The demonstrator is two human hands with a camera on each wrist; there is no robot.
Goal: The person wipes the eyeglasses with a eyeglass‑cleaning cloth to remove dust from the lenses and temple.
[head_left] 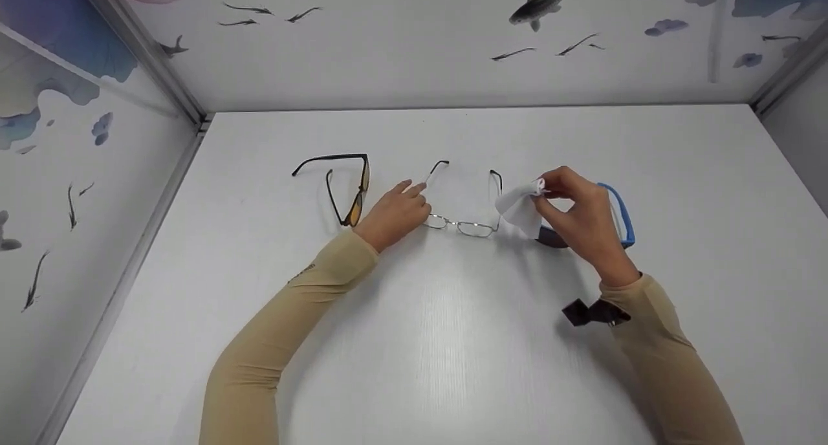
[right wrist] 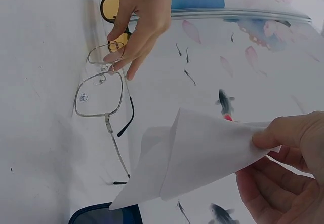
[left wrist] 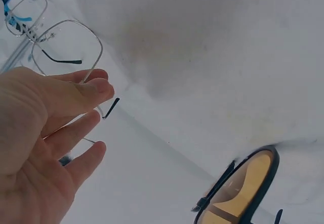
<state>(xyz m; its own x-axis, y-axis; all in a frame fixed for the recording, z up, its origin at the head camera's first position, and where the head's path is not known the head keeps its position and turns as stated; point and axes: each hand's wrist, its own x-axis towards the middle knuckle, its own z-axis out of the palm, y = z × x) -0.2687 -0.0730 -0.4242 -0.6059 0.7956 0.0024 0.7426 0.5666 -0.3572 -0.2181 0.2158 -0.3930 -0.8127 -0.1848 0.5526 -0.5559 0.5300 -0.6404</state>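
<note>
My left hand (head_left: pixel 396 215) pinches the near-left rim of a pair of thin metal-framed eyeglasses (head_left: pixel 475 229) between thumb and index finger, as the left wrist view shows. Their temples are unfolded and point away from me, with dark tips. Part of the left lens is hidden behind the fingers in the head view. In my right hand (head_left: pixel 579 212) a white cloth (head_left: pixel 517 206) is pinched by one end, and the rest hangs loosely to the right of the eyeglasses. The right wrist view shows the cloth (right wrist: pixel 197 153) folded over, its lower corner overlapping dark-lensed glasses (right wrist: pixel 104 215).
Left of my left hand stand black-framed glasses with yellow lenses (head_left: pixel 357 215), temples spread. Blue-templed sunglasses (head_left: pixel 626 218) lie partly behind my right hand. The white table (head_left: pixel 453 341) ends at a printed back panel (head_left: pixel 388 57) and a side panel (head_left: pixel 71 193).
</note>
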